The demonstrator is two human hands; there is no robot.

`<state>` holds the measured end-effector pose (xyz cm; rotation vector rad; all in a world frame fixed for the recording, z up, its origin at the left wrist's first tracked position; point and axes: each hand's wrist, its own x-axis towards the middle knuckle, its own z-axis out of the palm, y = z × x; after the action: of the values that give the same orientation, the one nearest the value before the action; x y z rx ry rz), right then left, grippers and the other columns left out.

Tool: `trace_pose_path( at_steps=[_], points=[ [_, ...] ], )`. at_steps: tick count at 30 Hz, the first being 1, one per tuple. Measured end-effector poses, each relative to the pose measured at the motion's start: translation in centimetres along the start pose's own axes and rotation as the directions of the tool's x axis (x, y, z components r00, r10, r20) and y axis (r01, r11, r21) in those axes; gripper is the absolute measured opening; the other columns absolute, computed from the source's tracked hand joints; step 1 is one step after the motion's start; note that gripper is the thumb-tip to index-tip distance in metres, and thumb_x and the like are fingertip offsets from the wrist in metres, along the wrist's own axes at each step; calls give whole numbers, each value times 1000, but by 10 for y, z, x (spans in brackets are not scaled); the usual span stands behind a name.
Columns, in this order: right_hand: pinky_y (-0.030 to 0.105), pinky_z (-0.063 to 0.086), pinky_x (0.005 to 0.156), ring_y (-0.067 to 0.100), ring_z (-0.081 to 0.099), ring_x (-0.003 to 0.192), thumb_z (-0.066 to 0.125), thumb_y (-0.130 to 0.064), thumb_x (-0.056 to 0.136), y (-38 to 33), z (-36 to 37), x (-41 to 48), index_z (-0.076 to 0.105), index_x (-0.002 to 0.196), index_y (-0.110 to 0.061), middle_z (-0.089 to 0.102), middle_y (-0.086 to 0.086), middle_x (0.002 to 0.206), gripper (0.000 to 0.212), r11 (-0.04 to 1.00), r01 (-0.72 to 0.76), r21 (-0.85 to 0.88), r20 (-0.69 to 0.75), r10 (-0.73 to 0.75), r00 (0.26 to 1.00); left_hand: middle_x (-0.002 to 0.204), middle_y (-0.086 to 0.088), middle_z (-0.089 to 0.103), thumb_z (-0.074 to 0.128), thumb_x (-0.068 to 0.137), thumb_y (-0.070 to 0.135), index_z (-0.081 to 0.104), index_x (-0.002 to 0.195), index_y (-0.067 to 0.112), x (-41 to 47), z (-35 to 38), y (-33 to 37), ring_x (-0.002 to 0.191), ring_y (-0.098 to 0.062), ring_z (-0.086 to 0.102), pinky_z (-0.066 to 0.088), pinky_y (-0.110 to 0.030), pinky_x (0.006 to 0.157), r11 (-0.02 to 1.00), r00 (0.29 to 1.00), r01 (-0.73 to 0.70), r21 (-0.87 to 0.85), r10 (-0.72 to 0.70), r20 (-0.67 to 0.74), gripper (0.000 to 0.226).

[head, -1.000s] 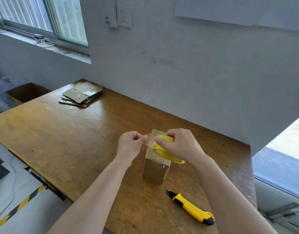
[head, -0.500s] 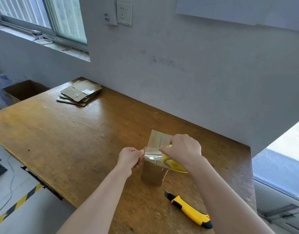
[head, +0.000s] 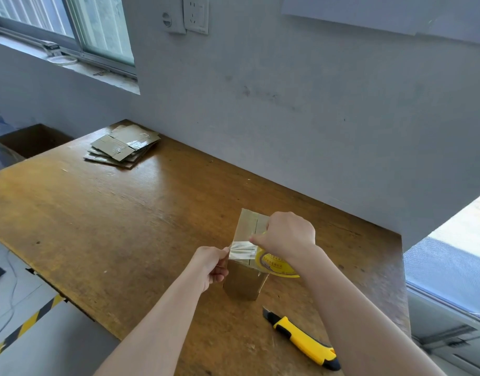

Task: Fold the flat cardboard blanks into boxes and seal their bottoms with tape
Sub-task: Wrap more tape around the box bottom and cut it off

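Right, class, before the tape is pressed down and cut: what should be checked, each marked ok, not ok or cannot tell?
1. Box upright on the table, flaps closed: ok.
2. Left hand pinches the tape strip: ok.
3. Right hand grips the tape roll: ok.
4. Tape strip runs along the flap seam: not ok, it crosses it.
5. Tape strip stuck flat: cannot tell.
6. Utility knife on the table beside the right forearm: ok.

Daylight comes in through the window (head: 97, 31) at the upper left and lays a pale sheen across the wooden table (head: 124, 213). The grey wall (head: 314, 118) is evenly lit, with soft shadows. The stretched tape (head: 242, 249) glints. Straight lines bow near the edges, and a patch at the far right is washed out.
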<state>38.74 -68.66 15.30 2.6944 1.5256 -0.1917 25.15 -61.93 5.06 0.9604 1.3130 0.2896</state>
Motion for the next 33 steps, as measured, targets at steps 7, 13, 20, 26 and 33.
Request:
trace_pose_path(
  at_steps=[7,13,20,26,33],
  points=[
    [23,47,53,13,62,68,63,-61,83,2,5,0,63,77,-18,64,-5,74,44,998,-8,57,-12,9,1000,53,-1,43,41,100,49,58,79,12,4,6,-4,47,-11,38,31,-24,46,971,994,104,216,-106,-2,46],
    [22,48,55,12,62,70,63,-63,82,2,6,1,66,83,-18,66,-5,80,44,997,-5,78,-20,7,1000,108,-1,63,49,101,26,54,118,17,2,10,-14,86,-12,55,49,-24,72,845,906,-219,488,362,-220,19],
    [23,50,58,12,63,71,58,-65,84,4,8,0,68,92,-18,65,-4,82,49,996,-7,85,-31,9,999,107,0,68,38,105,32,68,115,19,-4,31,-5,87,-9,57,45,-20,72,812,871,-354,465,467,-153,34],
    [27,36,51,13,52,54,61,-66,81,34,4,5,53,60,-17,52,-5,57,54,913,-5,408,85,-33,996,103,-2,68,33,106,36,67,116,18,-1,34,-7,90,-13,60,48,-27,74,850,892,-305,429,412,-183,40],
    [27,30,48,14,40,52,65,-60,81,55,14,1,45,53,-18,42,-4,54,54,877,-5,481,11,-1,1000,107,-3,68,30,106,38,66,118,19,1,32,-7,95,-17,61,51,-31,79,773,863,-327,544,479,-161,43]
  ],
)
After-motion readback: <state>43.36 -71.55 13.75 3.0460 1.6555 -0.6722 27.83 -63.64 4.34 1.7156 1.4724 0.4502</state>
